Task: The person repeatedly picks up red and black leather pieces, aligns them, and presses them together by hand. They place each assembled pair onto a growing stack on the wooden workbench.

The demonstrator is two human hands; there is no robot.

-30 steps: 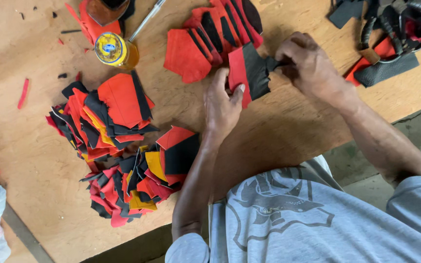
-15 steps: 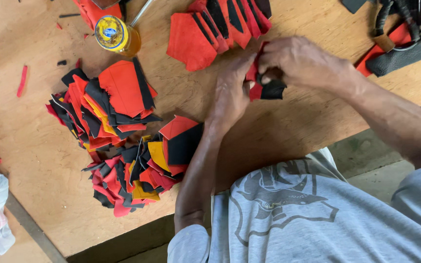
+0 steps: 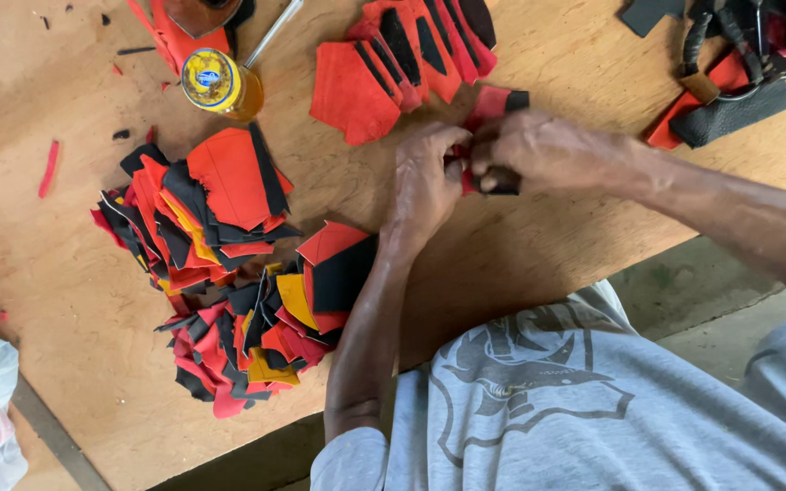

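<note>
Both hands now meet over the middle of the desk [image 3: 520,264], pressed together on a small red-and-black piece [image 3: 493,105]. A second ago the right hand [image 3: 548,150] held that piece out flat and apart from the left hand [image 3: 425,177]; since then the two have closed in, and the piece has been gathered up between them, so that only a red edge with a black tip shows above the knuckles. The grip of each hand is tight, fingers curled round the piece, with nothing else held. The piece sits just below the fan of red pieces [image 3: 402,64] at the desk's far edge, touching none of them as far as can be seen. The big pile [image 3: 220,273] of red, black and yellow cut shapes to the left has not shifted, nor has the yellow-lidded tin [image 3: 211,80] beyond it. Judging by the closing of the hands, the piece is being folded or pressed, a step in working it rather than sorting it.
</note>
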